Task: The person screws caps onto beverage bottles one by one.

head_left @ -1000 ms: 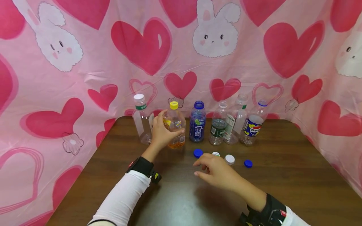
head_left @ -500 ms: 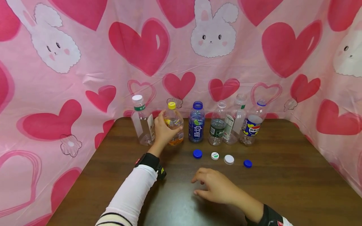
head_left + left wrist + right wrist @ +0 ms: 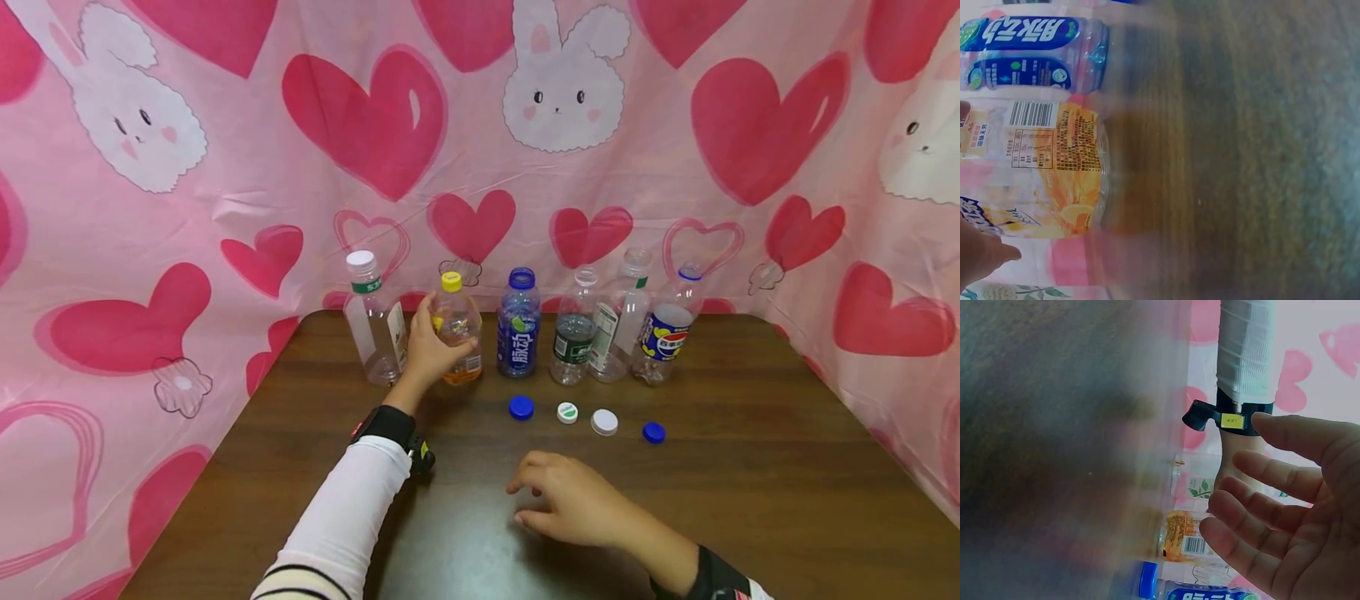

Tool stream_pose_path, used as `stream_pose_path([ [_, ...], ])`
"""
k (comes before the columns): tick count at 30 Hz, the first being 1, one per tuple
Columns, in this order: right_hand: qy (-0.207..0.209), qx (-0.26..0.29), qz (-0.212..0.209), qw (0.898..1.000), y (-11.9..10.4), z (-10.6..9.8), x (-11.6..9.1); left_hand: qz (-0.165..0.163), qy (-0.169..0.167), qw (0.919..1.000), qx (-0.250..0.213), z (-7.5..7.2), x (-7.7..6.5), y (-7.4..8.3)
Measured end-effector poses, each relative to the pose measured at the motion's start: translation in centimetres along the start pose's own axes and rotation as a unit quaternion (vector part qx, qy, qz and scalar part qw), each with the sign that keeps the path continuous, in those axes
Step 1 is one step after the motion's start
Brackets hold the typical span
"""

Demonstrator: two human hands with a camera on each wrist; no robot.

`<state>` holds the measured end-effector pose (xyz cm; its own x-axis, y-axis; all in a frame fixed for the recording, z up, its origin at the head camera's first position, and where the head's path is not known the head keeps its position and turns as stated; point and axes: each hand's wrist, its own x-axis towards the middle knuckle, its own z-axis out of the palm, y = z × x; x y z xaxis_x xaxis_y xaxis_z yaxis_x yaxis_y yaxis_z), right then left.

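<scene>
Your left hand (image 3: 431, 354) reaches out over the far part of the worktop (image 3: 750, 467), its forearm coming in from 7 o'clock. Its fingers are curled around the yellow-capped bottle (image 3: 459, 315), with the thumb across the near right side and the other fingers along the left. That bottle stands upright near the far edge, at about 11 o'clock from your right hand (image 3: 570, 500). The blue bottle (image 3: 519, 337) is just beside it at 3 o'clock. The white-capped bottle (image 3: 375, 337) is at its 9 o'clock, right by your left hand; you cannot tell whether they touch.

Your right hand hangs over the near middle of the worktop, its forearm coming in from 4 o'clock. The palm faces roughly 9 o'clock. Its fingers are released: loosely bent, slightly spread, thumb well apart, holding nothing. From that hand, the large blue cap (image 3: 521, 407) lies at 11 o'clock, the green-marked cap (image 3: 567, 412) at 12, the plain white cap (image 3: 604, 422) at 1 and the small blue cap (image 3: 654, 432) at 2, all apart from your fingers.
</scene>
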<state>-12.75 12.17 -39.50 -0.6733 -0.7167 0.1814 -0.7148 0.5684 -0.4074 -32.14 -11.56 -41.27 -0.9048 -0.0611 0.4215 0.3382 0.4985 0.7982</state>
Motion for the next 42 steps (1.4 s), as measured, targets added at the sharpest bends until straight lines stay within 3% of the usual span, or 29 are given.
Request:
stream_pose_path([
  [10,0.012,-0.007,-0.015,1.000,0.3,0.3,-0.2,0.008,-0.024,0.9995,-0.018,-0.5,0.4,-0.3],
  [16,0.008,-0.006,-0.015,1.000,0.3,0.4,-0.2,-0.003,-0.032,0.9990,-0.031,-0.5,-0.3,-0.2],
  [19,0.008,-0.003,-0.015,1.000,0.3,0.3,-0.4,0.021,-0.008,0.9997,-0.012,-0.3,-1.1,0.1],
  [21,0.008,0.002,-0.012,1.000,0.2,0.3,-0.5,0.063,0.029,0.9975,0.012,0.0,-1.9,0.4],
  [23,0.010,0.004,-0.012,1.000,0.2,0.3,-0.7,0.133,0.082,0.9869,0.042,0.5,-2.7,0.7],
  [26,0.012,0.005,-0.015,1.000,0.3,0.4,-0.8,0.258,0.154,0.9505,0.080,1.1,-3.7,1.9],
  [28,0.013,0.007,-0.019,1.000,0.3,0.6,-0.9,0.318,0.172,0.9279,0.090,1.5,-4.1,3.0],
  [29,0.013,0.008,-0.021,1.000,0.4,0.6,-0.9,0.334,0.170,0.9231,0.089,1.7,-4.2,3.7],
  [30,0.012,0.010,-0.022,1.000,0.4,0.7,-1.0,0.337,0.160,0.9240,0.085,1.8,-4.3,4.4],
  [32,0.012,0.015,-0.023,1.000,0.5,0.8,-1.0,0.308,0.122,0.9411,0.067,2.3,-4.3,5.7],
  [34,0.011,0.017,-0.024,1.000,0.5,0.8,-1.0,0.242,0.076,0.9660,0.050,2.7,-4.2,6.8],
  [36,0.009,0.021,-0.020,1.000,0.5,0.6,-1.0,0.167,0.026,0.9849,0.036,3.1,-3.8,7.8],
  [39,0.004,0.027,-0.014,1.000,0.4,0.4,-1.0,0.071,-0.028,0.9966,0.030,3.8,-2.9,8.7],
  [42,-0.001,0.029,-0.007,1.000,0.5,0.2,-1.0,0.018,-0.050,0.9982,0.027,4.6,-1.8,9.1],
])
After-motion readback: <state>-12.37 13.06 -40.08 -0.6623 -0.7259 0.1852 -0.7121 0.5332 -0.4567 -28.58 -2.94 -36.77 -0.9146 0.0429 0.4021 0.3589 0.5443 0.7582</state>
